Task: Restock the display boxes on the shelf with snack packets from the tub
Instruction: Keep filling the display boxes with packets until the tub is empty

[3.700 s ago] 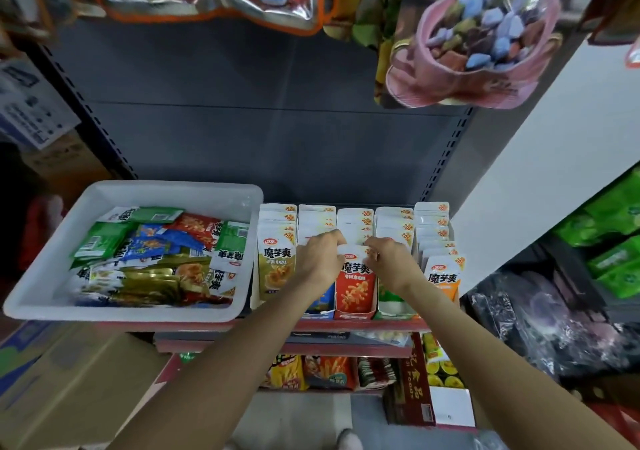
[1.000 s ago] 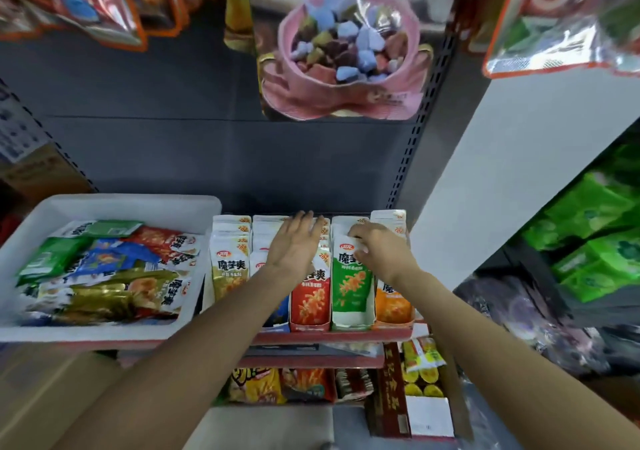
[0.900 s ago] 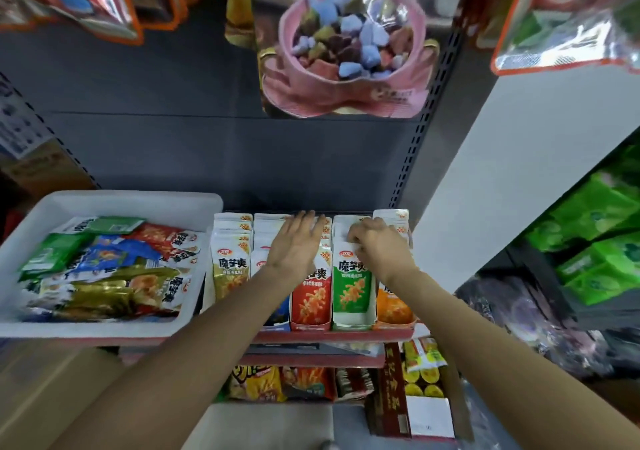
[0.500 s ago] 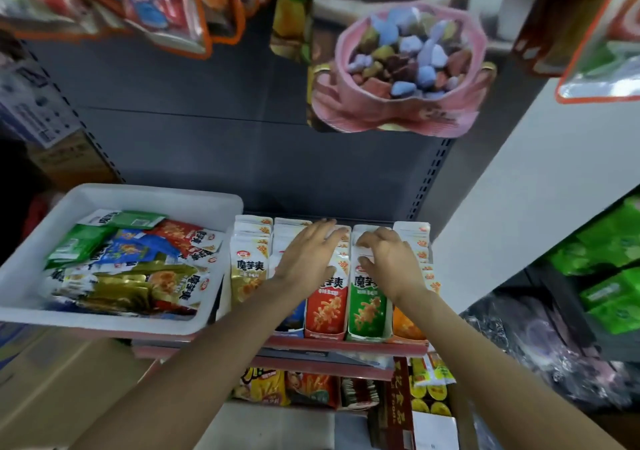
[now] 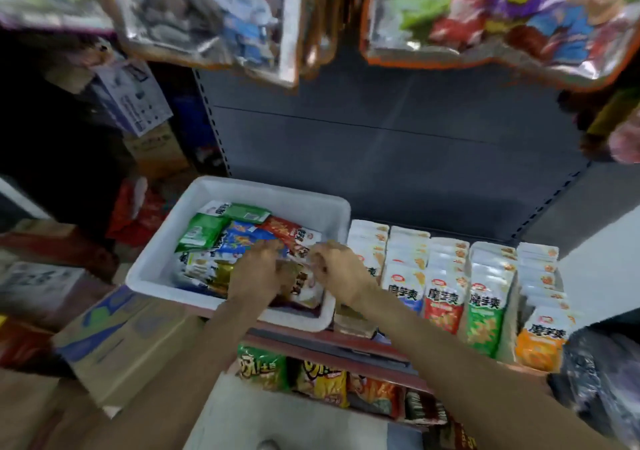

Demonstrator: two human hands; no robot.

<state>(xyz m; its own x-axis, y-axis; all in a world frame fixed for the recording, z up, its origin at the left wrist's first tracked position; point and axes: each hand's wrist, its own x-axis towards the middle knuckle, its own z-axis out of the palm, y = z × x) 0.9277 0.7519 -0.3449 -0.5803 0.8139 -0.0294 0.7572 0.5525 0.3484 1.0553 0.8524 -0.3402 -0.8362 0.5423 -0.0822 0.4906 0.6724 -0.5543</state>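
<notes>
Both hands are down in the white tub [image 5: 166, 269], left of centre in the frame, over the loose snack packets [image 5: 221, 241] heaped inside. The left hand [image 5: 258, 271] and right hand [image 5: 337, 273] sit close together with fingers curled at the near right corner of the heap; motion blur hides whether either one has actually closed on a packet, so I cannot tell. To do this pick well, I'd say sort by colour first: take packets of one flavour, square them into a flat stack, then carry them across rather than grabbing a mixed handful. The foil looks slippery, so a pinch along the top seam should hold better.

The display boxes [image 5: 450, 276] stand just right of the tub, five rows of upright packets, all looking well filled; the nearest row is partly hidden by the right wrist.

Tub and boxes share a red-edged shelf [image 5: 346, 340] against a dark grey back panel [image 5: 398, 158]. Shiny hanging bags [image 5: 502, 16] crowd the top of the frame, a cardboard carton [image 5: 114, 338] sits lower left, and more snack bags [image 5: 318, 380] fill the shelf below.
</notes>
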